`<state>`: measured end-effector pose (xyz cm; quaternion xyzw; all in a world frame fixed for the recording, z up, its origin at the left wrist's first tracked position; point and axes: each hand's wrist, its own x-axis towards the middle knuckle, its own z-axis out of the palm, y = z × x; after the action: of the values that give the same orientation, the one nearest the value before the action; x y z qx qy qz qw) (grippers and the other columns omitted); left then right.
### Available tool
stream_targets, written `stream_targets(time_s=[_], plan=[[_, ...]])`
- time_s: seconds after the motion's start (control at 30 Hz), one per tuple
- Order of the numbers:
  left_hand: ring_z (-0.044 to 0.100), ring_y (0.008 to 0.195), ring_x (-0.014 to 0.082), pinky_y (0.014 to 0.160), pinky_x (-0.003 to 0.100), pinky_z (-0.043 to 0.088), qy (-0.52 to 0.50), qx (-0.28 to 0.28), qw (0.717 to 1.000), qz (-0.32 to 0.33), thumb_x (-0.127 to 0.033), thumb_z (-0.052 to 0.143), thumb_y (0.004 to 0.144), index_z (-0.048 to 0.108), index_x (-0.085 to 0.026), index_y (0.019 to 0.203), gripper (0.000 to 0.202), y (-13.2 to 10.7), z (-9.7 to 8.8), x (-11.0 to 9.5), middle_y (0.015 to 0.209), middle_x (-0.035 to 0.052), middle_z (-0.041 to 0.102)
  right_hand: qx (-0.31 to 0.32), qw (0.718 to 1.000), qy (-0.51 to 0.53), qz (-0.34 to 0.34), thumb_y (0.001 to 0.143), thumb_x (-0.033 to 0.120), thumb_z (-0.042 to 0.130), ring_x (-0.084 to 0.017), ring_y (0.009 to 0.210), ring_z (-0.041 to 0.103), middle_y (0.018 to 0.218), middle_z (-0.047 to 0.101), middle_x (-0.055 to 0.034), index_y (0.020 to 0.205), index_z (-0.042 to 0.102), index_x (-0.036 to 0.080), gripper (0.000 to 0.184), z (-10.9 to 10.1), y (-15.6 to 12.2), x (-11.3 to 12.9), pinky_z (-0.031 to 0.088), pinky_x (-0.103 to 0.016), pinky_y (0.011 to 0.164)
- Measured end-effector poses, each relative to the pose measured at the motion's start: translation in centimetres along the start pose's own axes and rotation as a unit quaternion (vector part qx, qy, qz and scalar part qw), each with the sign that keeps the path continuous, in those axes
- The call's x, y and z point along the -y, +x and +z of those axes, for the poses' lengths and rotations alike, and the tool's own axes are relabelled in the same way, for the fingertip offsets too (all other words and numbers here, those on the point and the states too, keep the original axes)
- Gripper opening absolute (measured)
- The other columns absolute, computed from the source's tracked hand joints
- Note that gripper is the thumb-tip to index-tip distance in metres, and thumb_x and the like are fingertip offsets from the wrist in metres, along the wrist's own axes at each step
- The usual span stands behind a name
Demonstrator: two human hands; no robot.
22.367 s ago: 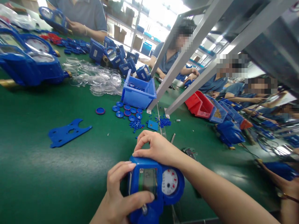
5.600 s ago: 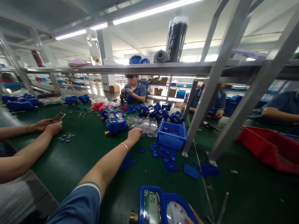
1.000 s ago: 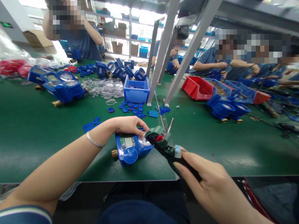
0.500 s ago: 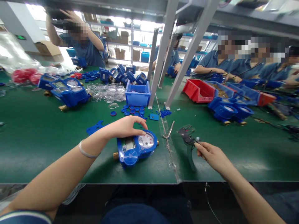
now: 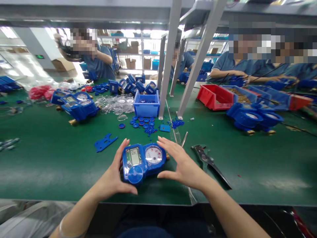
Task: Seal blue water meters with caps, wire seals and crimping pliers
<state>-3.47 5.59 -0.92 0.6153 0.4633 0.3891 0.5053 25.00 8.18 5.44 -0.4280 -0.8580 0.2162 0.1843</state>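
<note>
A blue water meter (image 5: 146, 162) lies on the green bench in front of me, its small display and round dial facing up. The round blue cap at its lower left is swung aside from the display. My left hand (image 5: 116, 175) cups the meter's left end, fingers along the upper left edge and thumb below, hiding that pipe end. At the right end, my right hand (image 5: 178, 162) is spread, thumb and fingers apart around the corner and holding nothing. A dark-handled hand tool (image 5: 210, 162) lies on the bench to the right.
A flat blue plate (image 5: 105, 142) lies left of the meter. Behind are blue caps, small blue parts, a blue bin (image 5: 146, 107), clear covers (image 5: 117, 103) and more meters (image 5: 80, 104). Grey posts (image 5: 170, 56) rise mid-bench. A red bin (image 5: 215, 97) stands right; co-workers sit opposite.
My right hand has let go of the hand tool, which now lies on the bench, and has moved left to the meter. My left hand has moved from above the meter to its left end.
</note>
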Motion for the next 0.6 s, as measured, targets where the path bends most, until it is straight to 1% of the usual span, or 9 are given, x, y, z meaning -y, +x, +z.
stream_targets(time_s=[0.07, 0.13, 0.23, 0.3, 0.4, 0.5, 0.53, 0.57, 0.6], plan=[[0.021, 0.151, 0.0381, 0.125, 0.056, 0.023, 0.009, -0.012, 1.000, -0.010, -0.054, 0.096, 0.039, 0.001, -0.044, 0.152, 0.149, 0.1, 0.8, -0.1, 0.165, 0.0064, 0.007, 0.021, 1.000, 0.014, -0.018, 0.074, 0.066, 0.069, -0.022, 0.150, 0.027, 0.155, 0.033, -0.0105, 0.153, 0.035, 0.022, 0.096, 1.2, 1.4, 0.0, 0.021, -0.052, 0.126], [0.027, 0.149, 0.0381, 0.126, 0.054, 0.022, 0.005, -0.016, 1.000, -0.024, -0.050, 0.097, 0.039, 0.002, -0.039, 0.153, 0.149, 0.3, 1.2, -0.3, 0.162, 0.0097, 0.016, 0.017, 0.999, 0.022, -0.027, 0.076, 0.065, 0.067, -0.023, 0.148, 0.032, 0.151, 0.040, -0.0107, 0.151, 0.039, 0.022, 0.091, 2.1, 1.9, -0.6, 0.019, -0.054, 0.126], [0.034, 0.145, 0.0366, 0.127, 0.051, 0.022, -0.009, -0.022, 0.999, -0.032, -0.045, 0.098, 0.036, 0.012, -0.035, 0.150, 0.143, 0.6, 1.4, -0.4, 0.157, 0.0103, 0.025, -0.016, 0.998, 0.009, -0.055, 0.079, 0.065, 0.063, -0.024, 0.144, 0.039, 0.147, 0.045, -0.0113, 0.147, 0.046, 0.020, 0.083, 3.1, 1.7, -2.0, 0.023, -0.057, 0.124], [0.037, 0.142, 0.0357, 0.128, 0.049, 0.021, -0.023, -0.023, 0.999, -0.031, -0.040, 0.099, 0.032, 0.019, -0.034, 0.145, 0.139, 0.7, 1.4, -0.2, 0.153, 0.0107, 0.029, -0.045, 0.995, -0.012, -0.083, 0.080, 0.063, 0.063, -0.024, 0.142, 0.041, 0.146, 0.046, -0.0111, 0.147, 0.046, 0.021, 0.081, 3.8, 1.4, -3.0, 0.027, -0.056, 0.123], [0.039, 0.140, 0.0354, 0.129, 0.048, 0.017, -0.056, -0.023, 0.998, -0.027, -0.036, 0.099, 0.026, 0.023, -0.033, 0.139, 0.136, 1.1, 1.6, 0.5, 0.151, 0.0120, 0.030, -0.097, 0.985, -0.052, -0.130, 0.080, 0.060, 0.066, -0.025, 0.140, 0.045, 0.146, 0.046, -0.0100, 0.150, 0.041, 0.024, 0.083, 4.8, 1.5, -4.6, 0.033, -0.053, 0.120], [0.042, 0.138, 0.0358, 0.127, 0.048, 0.021, -0.080, -0.013, 0.997, -0.021, -0.037, 0.099, 0.021, 0.025, -0.035, 0.137, 0.138, 1.7, 1.9, 1.6, 0.148, 0.0118, 0.034, -0.141, 0.969, -0.097, -0.177, 0.080, 0.055, 0.068, -0.025, 0.135, 0.050, 0.145, 0.047, -0.0096, 0.155, 0.033, 0.025, 0.088, 5.7, 1.9, -5.8, 0.042, -0.048, 0.116], [0.041, 0.139, 0.0364, 0.126, 0.048, 0.023, -0.080, -0.013, 0.997, -0.014, -0.039, 0.099, 0.020, 0.028, -0.036, 0.136, 0.136, 1.9, 2.0, 2.0, 0.147, 0.0117, 0.034, -0.154, 0.963, -0.109, -0.192, 0.080, 0.053, 0.069, -0.026, 0.134, 0.051, 0.145, 0.047, -0.0096, 0.157, 0.028, 0.025, 0.091, 5.9, 2.0, -6.1, 0.045, -0.045, 0.113], [0.038, 0.141, 0.0369, 0.126, 0.047, 0.024, -0.068, -0.021, 0.997, 0.000, -0.042, 0.098, 0.020, 0.035, -0.035, 0.134, 0.131, 2.0, 2.1, 2.5, 0.148, 0.0113, 0.033, -0.168, 0.957, -0.119, -0.203, 0.080, 0.051, 0.070, -0.026, 0.133, 0.051, 0.146, 0.046, -0.0095, 0.158, 0.023, 0.025, 0.095, 6.1, 2.0, -6.3, 0.048, -0.042, 0.111], [0.036, 0.143, 0.0373, 0.125, 0.046, 0.026, -0.051, -0.046, 0.997, 0.017, -0.047, 0.097, 0.023, 0.044, -0.033, 0.128, 0.119, 2.1, 2.1, 2.9, 0.148, 0.0111, 0.034, -0.180, 0.954, -0.128, -0.204, 0.081, 0.048, 0.069, -0.026, 0.133, 0.051, 0.147, 0.045, -0.0086, 0.159, 0.018, 0.026, 0.096, 6.3, 1.9, -6.5, 0.050, -0.039, 0.109]])
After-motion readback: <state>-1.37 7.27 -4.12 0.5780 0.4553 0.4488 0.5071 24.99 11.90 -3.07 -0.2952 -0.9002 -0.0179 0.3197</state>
